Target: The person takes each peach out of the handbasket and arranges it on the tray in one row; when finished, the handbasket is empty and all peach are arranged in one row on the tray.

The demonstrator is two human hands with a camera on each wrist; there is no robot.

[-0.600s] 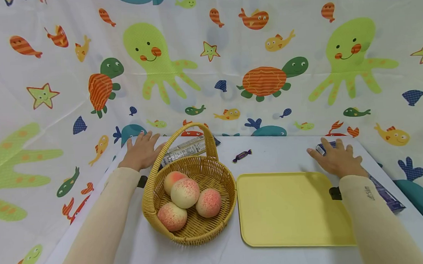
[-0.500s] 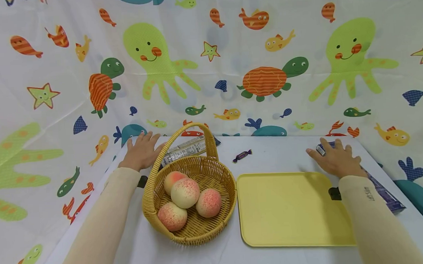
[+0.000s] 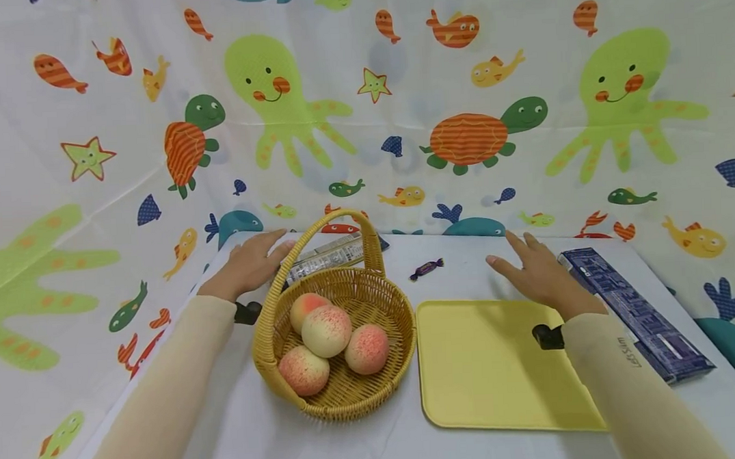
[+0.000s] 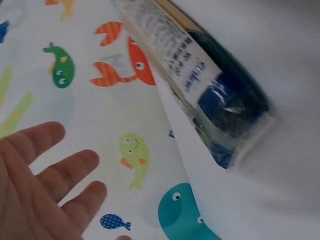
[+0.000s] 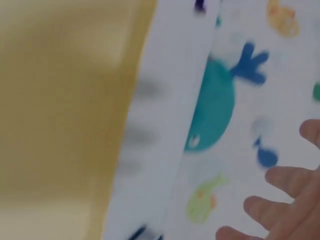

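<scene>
In the head view my left hand (image 3: 244,266) is held beside the back left of a wicker basket (image 3: 408,323), fingers loosely extended and holding nothing. Just right of it lies a long silver and dark blue packet (image 3: 325,257), partly hidden behind the basket's handle; the left wrist view shows its blue end (image 4: 230,107), apart from the fingers. Several peaches (image 3: 326,331) sit in the basket. My right hand (image 3: 538,273), spread and holding nothing, hovers over the back edge of a yellow tray (image 3: 503,367). A small purple wrapped candy (image 3: 427,269) lies between the hands.
A long dark blue box (image 3: 639,313) lies along the right side of the white table (image 3: 365,452), partly behind my right forearm. A white curtain (image 3: 337,87) printed with sea animals hangs at the table's back and sides. The basket handle stands upright.
My right hand has moved left, away from the dark blue box, uncovering more of it. My left hand has turned slightly. The head view has shifted a little.
</scene>
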